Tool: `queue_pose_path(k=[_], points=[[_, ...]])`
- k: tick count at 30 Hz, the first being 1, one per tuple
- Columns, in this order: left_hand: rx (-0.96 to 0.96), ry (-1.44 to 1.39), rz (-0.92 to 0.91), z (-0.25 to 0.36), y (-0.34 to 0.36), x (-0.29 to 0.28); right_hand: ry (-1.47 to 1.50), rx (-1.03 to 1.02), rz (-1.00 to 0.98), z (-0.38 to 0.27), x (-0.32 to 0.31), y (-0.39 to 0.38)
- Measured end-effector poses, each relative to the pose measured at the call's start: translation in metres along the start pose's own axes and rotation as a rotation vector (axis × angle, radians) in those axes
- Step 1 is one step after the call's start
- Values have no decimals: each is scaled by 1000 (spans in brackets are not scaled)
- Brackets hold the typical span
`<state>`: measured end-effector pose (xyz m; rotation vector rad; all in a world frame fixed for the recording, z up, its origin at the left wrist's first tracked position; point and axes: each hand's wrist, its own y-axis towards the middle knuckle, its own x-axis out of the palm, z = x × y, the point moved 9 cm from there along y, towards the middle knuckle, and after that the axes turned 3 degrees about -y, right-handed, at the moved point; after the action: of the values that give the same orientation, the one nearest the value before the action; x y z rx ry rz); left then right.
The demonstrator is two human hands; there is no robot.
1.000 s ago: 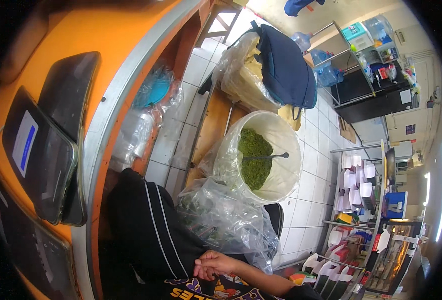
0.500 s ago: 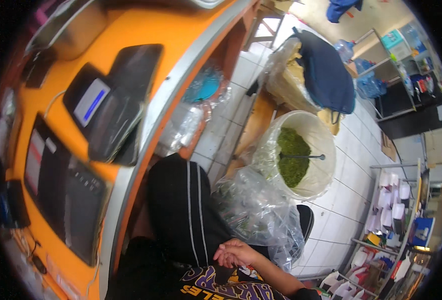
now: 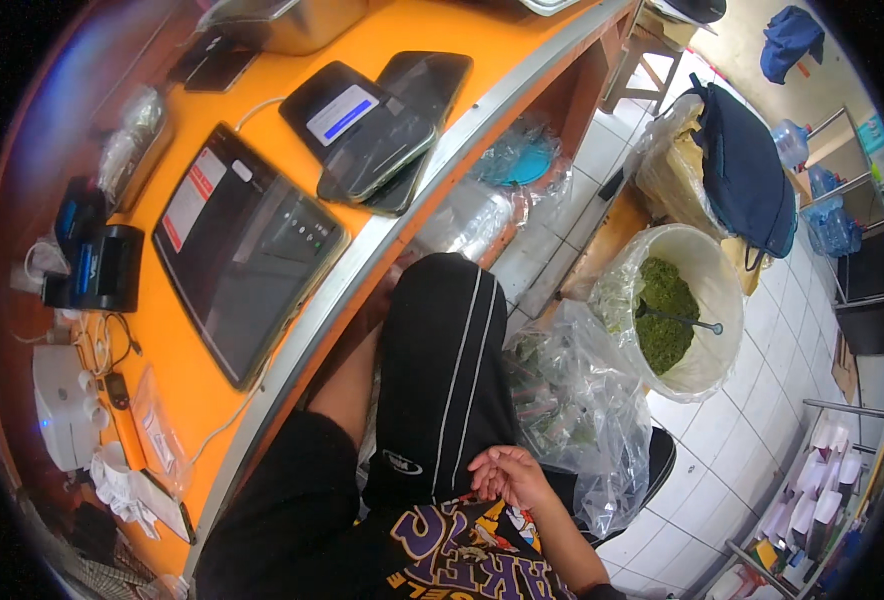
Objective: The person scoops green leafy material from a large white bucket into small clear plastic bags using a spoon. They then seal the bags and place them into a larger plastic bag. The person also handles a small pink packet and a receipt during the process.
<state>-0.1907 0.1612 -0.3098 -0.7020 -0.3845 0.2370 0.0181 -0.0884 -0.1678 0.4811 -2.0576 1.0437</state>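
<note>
My right hand (image 3: 507,475) rests palm partly up on my lap, beside my black trouser leg (image 3: 432,370), fingers loosely bent and apart, with nothing visible in them. My left hand is not in view. Just right of my knee, a crumpled clear plastic bag (image 3: 577,400) holds something green. Beyond it stands a white lined tub (image 3: 717,350) with chopped green leaves (image 3: 660,280) and a dark rod (image 3: 692,322) in it. On my left, an orange counter (image 3: 207,420) carries tablets (image 3: 247,255), phone-like devices (image 3: 367,130), a black machine (image 3: 102,270), a white device (image 3: 62,410) and cables.
Right of the counter are plastic-wrapped items (image 3: 507,175), a stool (image 3: 642,70) and a navy backpack (image 3: 737,165) on a plastic-covered bundle. Water jugs (image 3: 827,220) and a rack with boxes (image 3: 822,470) stand along the right. Tiled floor (image 3: 702,490) lies beside me.
The view has swung left, so more of the counter shows and the tub and rack sit farther right in the picture. My right hand stays on my lap, fingers still bent.
</note>
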Motion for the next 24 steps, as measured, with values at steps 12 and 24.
queue_pose_path(k=[12, 24], points=[[246, -243, -23, 60, -160, -7, -450, -214, 110, -22, 29, -15], [-413, 94, -1046, 46, -347, 108, -877, -1069, 142, -147, 130, -88]])
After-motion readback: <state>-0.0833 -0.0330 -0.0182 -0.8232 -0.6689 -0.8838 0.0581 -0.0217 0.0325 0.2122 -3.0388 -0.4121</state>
